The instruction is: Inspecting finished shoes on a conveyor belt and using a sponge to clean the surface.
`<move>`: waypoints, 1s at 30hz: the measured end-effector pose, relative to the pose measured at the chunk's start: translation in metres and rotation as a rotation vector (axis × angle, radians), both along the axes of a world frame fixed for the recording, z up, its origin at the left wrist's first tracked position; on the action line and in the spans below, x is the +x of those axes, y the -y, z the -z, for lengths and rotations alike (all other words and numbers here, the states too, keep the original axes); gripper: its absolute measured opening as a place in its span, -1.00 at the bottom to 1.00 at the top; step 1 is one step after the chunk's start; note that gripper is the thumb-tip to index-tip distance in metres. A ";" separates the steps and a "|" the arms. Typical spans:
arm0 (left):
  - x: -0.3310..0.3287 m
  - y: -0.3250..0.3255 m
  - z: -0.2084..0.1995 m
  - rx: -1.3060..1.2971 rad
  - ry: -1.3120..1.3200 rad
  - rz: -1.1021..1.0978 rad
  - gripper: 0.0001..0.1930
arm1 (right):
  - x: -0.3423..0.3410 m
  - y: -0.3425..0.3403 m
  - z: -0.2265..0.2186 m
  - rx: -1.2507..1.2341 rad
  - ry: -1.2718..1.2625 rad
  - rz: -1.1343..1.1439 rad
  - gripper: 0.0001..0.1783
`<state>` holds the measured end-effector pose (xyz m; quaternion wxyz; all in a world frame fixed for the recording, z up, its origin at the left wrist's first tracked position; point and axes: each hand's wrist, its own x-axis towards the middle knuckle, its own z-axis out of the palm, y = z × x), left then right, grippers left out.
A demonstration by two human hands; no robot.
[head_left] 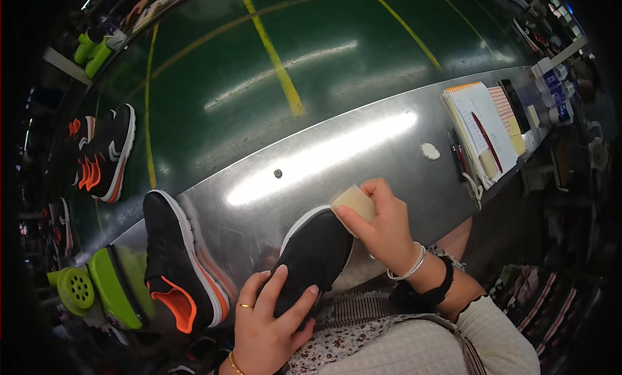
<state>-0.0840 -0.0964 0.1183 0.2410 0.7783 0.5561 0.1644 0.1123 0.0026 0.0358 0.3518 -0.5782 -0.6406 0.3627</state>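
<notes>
A black sneaker [317, 249] with a white sole edge lies tilted on the metal table in front of me, its toe pointing away. My left hand [269, 320] grips it from the near end, fingers spread over the upper. In my right hand [382, 213] a cream-coloured block [354, 206], perhaps an eraser or sponge, is pinched between thumb and fingers. The block touches the shoe's edge near the toe. To the left stands a matching black sneaker [170, 242] with orange lining and a white and orange sole.
The metal table [246, 229] borders a green conveyor belt [337, 70] with yellow lines. More sneakers [116, 151] sit on the belt at left. A green device [116, 287] is at the left end; a notepad with a pen [479, 125] and a white lump [429, 151] are right.
</notes>
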 end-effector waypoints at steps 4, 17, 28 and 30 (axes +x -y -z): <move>-0.001 0.002 0.000 -0.007 -0.005 -0.023 -0.40 | 0.010 0.008 -0.002 -0.028 0.063 -0.078 -0.60; -0.001 0.002 0.001 -0.007 -0.006 -0.019 -0.41 | 0.020 -0.008 -0.011 -0.055 0.143 -0.225 -0.59; -0.003 0.001 0.003 0.002 -0.008 -0.014 -0.43 | 0.017 -0.029 -0.017 -0.009 0.176 -0.390 -0.62; -0.003 0.001 0.000 0.001 -0.007 -0.014 -0.43 | 0.027 -0.024 -0.023 -0.026 0.225 -0.409 -0.62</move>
